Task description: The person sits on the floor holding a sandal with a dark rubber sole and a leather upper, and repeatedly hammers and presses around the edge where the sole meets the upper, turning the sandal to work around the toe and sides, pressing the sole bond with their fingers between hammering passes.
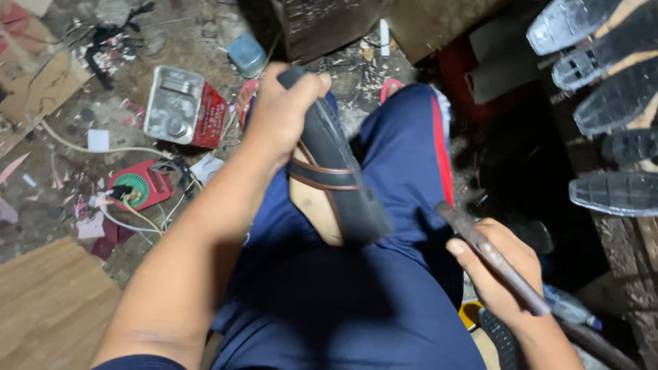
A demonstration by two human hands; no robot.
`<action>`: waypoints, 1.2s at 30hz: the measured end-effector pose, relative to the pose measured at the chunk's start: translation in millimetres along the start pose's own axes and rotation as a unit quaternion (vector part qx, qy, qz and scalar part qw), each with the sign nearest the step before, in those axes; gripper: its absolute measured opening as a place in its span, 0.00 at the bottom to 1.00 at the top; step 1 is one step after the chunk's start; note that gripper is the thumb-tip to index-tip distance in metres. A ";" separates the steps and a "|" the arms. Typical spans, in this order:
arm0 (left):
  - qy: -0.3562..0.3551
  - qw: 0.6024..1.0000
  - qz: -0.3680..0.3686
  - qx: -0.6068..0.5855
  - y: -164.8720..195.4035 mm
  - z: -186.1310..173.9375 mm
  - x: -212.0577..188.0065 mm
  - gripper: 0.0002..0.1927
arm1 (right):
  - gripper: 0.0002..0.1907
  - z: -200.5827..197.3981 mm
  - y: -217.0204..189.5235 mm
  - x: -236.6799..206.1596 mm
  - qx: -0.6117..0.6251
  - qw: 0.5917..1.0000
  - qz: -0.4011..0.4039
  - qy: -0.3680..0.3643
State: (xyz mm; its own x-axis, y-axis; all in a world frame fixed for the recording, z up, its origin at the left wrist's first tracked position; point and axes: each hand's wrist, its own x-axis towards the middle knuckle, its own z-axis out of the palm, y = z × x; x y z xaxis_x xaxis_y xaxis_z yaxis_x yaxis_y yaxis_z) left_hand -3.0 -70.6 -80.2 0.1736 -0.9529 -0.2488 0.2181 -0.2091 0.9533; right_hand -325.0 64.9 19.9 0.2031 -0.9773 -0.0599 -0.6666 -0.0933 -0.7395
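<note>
Left hand (284,113) clamps sandal (329,171) sole-up on lap, steadying it; right hand (497,264) fingers wrap rusty metal rod (490,257).

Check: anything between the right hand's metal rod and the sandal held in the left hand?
Nothing visible. The left hand grips the sandal over the lap; the right hand holds the rod off to its side, only blue trousers beneath the gap.

metal tin (184,106), red reel (140,185), black soles (610,103)
</note>
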 end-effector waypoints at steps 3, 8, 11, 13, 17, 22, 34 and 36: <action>0.016 0.984 0.078 0.157 24.5 -22.0 13.6 0.22 | 0.09 9.3 -39.2 24.2 -0.088 0.986 -0.136 -0.026; -0.004 0.989 0.002 0.146 34.3 -38.8 25.7 0.23 | 0.12 63.0 -56.8 83.4 -0.053 0.952 -0.288 -0.086; 0.008 0.987 0.004 0.159 28.3 -41.5 26.5 0.24 | 0.13 79.5 -49.8 99.8 0.013 0.955 -0.276 -0.111; 0.020 0.987 -0.020 0.161 26.8 -45.3 27.7 0.24 | 0.13 83.6 -46.8 104.0 0.038 0.951 -0.281 -0.122; 0.011 0.984 -0.003 0.180 25.2 -44.3 30.3 0.28 | 0.14 85.0 -49.7 108.1 0.027 0.935 -0.334 -0.119; 0.037 0.964 0.033 0.263 22.2 -36.5 33.3 0.32 | 0.18 83.0 -54.9 107.6 -0.061 0.914 -0.385 -0.109; 0.042 0.954 0.020 0.295 25.0 -33.6 30.9 0.36 | 0.17 68.4 -56.9 93.9 0.000 0.933 -0.317 -0.172; 0.043 0.956 0.018 0.291 25.9 -33.4 29.9 0.36 | 0.16 74.1 -61.2 97.8 -0.014 0.934 -0.327 -0.141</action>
State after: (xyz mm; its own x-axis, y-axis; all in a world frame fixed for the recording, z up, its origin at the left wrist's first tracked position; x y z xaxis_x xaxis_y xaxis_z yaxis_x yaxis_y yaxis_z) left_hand 39.9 -97.1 -68.7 0.2548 -0.9453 -0.2036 -0.3559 -0.2875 0.8892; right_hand -211.2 -10.9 9.6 0.7523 -0.6205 0.2216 -0.3507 -0.6618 -0.6627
